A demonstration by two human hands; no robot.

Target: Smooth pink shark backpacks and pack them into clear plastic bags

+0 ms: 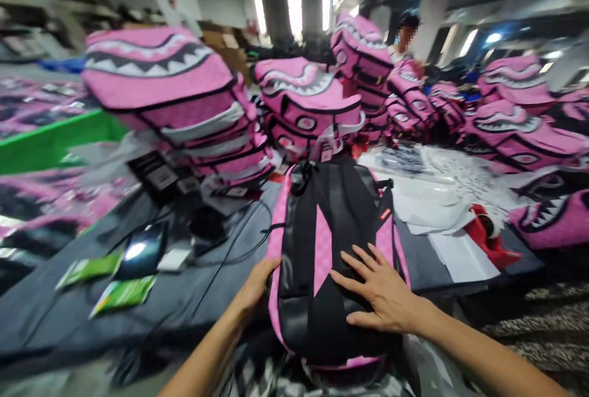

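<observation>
A black and pink backpack point(338, 231) lies on the grey-covered table, its back panel and shoulder straps facing up. My left hand point(257, 283) holds its left side at the pink edge; part of the fingers is hidden by the bag's side. Across the lower right of the panel, my right hand point(380, 292) rests flat with its fingers spread. A small red label point(385, 214) shows on the right strap. Below the bag's near end, clear plastic and patterned material are partly visible and blurred.
Stacked pink shark-mouth backpacks point(151, 72) rise at the back left, with further stacks point(524, 133) at right. Left of me lie a dark phone-like device point(142, 250), green packets point(123, 294) and cables. White sheets point(462, 256) and a red tape dispenser point(492, 240) lie right. A person point(405, 41) stands behind.
</observation>
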